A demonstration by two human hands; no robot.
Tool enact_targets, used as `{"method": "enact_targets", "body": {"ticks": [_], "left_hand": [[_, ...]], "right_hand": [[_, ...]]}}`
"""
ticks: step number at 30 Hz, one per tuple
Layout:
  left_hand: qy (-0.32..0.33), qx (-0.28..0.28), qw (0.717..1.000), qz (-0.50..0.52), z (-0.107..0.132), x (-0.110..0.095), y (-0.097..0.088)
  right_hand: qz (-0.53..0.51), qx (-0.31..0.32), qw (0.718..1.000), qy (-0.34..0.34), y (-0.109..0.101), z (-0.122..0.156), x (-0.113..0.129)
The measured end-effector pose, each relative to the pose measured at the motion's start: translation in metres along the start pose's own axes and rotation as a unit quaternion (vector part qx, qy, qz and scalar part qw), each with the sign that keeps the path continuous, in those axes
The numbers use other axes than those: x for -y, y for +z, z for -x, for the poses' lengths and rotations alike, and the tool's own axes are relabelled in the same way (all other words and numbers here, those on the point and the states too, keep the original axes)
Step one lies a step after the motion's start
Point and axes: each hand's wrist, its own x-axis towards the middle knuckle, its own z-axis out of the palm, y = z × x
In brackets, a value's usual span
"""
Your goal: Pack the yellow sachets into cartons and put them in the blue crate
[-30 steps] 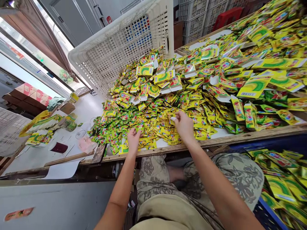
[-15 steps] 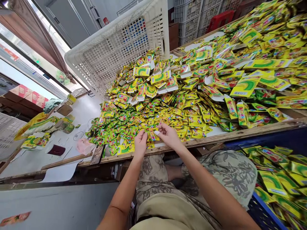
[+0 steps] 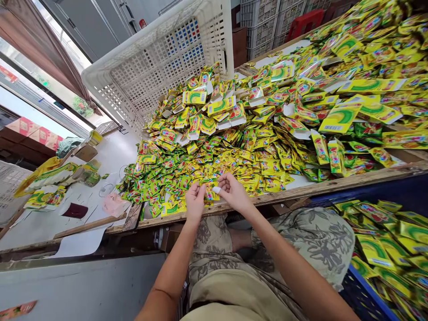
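My left hand (image 3: 195, 203) and my right hand (image 3: 233, 191) meet at the table's near edge, both pinched on a small stack of yellow-green sachets (image 3: 210, 192) held between them. A white tape or cot covers my right thumb tip. Just beyond the hands lies a big heap of loose yellow-green sachets (image 3: 214, 156). Further back are small yellow cartons (image 3: 220, 107), some open, and larger flat yellow packs (image 3: 337, 118) to the right.
A white lattice crate (image 3: 160, 67) lies tipped on its side behind the heap. The wooden table edge (image 3: 301, 191) runs across. A blue crate of yellow packs (image 3: 384, 249) stands at lower right. Bags and scraps (image 3: 56, 178) lie on the white surface at left.
My right hand came back from the heap with sachets and joined my left hand at the table edge. Both hands now hold the small stack together.
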Motion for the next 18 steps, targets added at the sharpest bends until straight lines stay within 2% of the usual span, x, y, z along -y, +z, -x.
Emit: {"method": "enact_targets", "body": {"ticks": [4, 6, 10, 12, 16, 18], "left_hand": [[0.074, 0.018, 0.990, -0.119, 0.008, -0.005, 0.004], [0.099, 0.007, 0.984, -0.149, 0.012, -0.005, 0.007], [0.072, -0.041, 0.990, -0.115, 0.016, -0.002, 0.008], [0.080, -0.020, 0.987, -0.136, 0.018, -0.001, 0.007], [0.147, 0.061, 0.965, -0.208, 0.022, -0.002, 0.004], [0.174, 0.082, 0.957, -0.216, 0.014, -0.006, -0.001]], "right_hand": [[0.090, 0.042, 0.994, -0.049, -0.002, 0.004, 0.004], [0.108, 0.057, 0.990, -0.066, -0.002, 0.006, 0.003], [0.083, 0.034, 0.996, -0.021, -0.003, 0.011, -0.004], [0.100, 0.055, 0.993, -0.031, -0.004, 0.013, -0.003], [0.162, 0.152, 0.974, -0.049, -0.007, 0.014, 0.004], [0.192, 0.159, 0.968, -0.032, -0.009, 0.013, 0.005]]}}
